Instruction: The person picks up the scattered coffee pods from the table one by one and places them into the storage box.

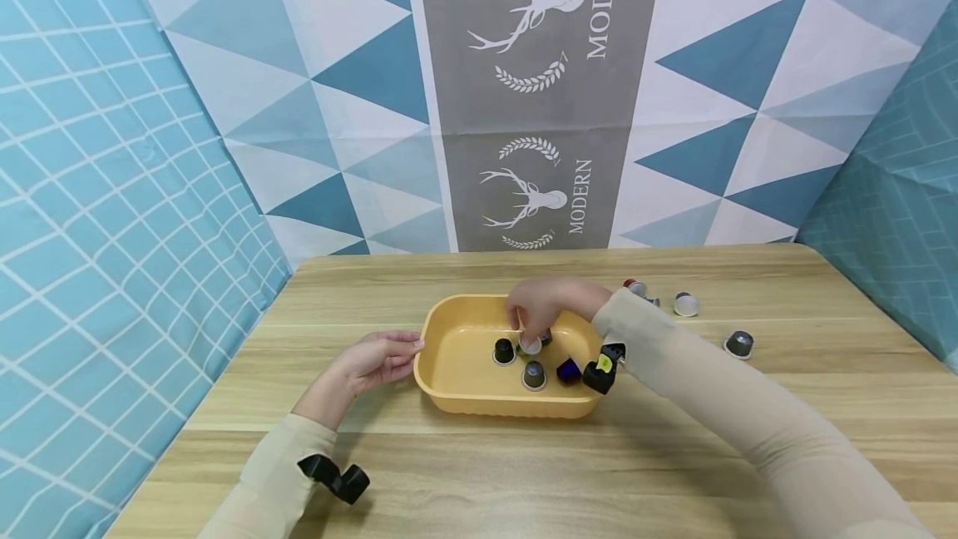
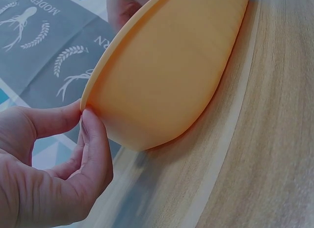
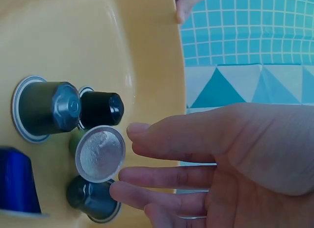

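Note:
A yellow plastic tray (image 1: 464,406) stands on the table with several coffee capsules inside. My left hand (image 1: 385,358) pinches its left rim between thumb and fingers, seen closely as the left hand (image 2: 59,174) in the left wrist view. Inside the tray, my right hand (image 1: 550,306) reaches down, and the right wrist view shows the right hand (image 3: 211,159) with thumb and fingers apart. Just past its fingertips lies a green capsule, foil lid (image 3: 100,153) facing the hand. Around it are a black capsule (image 3: 102,109), a grey capsule (image 3: 54,110), a dark capsule (image 3: 93,198) and a blue capsule (image 3: 17,181).
On the wooden table (image 1: 479,481), right of the tray, lie a red capsule (image 1: 634,287), a silver capsule (image 1: 685,304) and a grey capsule (image 1: 738,344). Another capsule beside the red one is partly hidden. A patterned cloth (image 1: 359,106) hangs behind the table.

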Available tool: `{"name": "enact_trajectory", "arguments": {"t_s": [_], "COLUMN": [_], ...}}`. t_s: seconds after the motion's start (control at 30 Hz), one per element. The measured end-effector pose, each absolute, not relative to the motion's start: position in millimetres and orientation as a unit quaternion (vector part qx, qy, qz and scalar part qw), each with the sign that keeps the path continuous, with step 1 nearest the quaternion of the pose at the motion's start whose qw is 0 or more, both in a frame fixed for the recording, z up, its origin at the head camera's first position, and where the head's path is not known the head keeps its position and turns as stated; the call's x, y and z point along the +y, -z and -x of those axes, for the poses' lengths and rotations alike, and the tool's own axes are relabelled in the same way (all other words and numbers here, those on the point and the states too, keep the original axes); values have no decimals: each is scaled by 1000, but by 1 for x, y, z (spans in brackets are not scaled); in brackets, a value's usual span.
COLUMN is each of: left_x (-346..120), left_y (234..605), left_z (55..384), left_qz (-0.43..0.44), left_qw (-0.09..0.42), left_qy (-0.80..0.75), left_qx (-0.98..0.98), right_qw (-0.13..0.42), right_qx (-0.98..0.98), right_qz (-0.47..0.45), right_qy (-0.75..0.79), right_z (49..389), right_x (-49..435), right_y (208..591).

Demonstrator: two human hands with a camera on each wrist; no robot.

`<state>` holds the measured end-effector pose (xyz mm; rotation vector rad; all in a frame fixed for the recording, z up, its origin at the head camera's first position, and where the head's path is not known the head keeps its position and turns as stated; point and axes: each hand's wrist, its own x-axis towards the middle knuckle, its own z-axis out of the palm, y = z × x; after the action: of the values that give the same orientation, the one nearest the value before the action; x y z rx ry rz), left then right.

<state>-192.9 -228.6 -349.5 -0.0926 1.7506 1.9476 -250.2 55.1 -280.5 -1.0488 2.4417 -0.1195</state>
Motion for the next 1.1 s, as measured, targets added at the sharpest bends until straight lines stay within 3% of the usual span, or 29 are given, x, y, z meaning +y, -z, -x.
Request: {"name": "enact_trajectory", "arguments": {"t_s": [0.13, 0.43, 0.73, 1.1], "left_x": [-230, -237, -231, -233], "left_y": [351, 359, 353, 352], "left_z": [193, 194, 191, 195], "left_qz": [31, -17, 34, 28], "left_qw": [258, 271, 261, 263], "left_qy": [-717, -724, -717, -721], "left_qx": [646, 634, 645, 641], "right_qw": [205, 203, 161, 112], "right_qx": [891, 892, 891, 905], "right_qz": [404, 397, 403, 367], "right_qy": [28, 79, 132, 184], "right_z": [246, 244, 242, 231], "right_x": [64, 97, 132, 169], "right_y": [276, 275, 273, 269]}}
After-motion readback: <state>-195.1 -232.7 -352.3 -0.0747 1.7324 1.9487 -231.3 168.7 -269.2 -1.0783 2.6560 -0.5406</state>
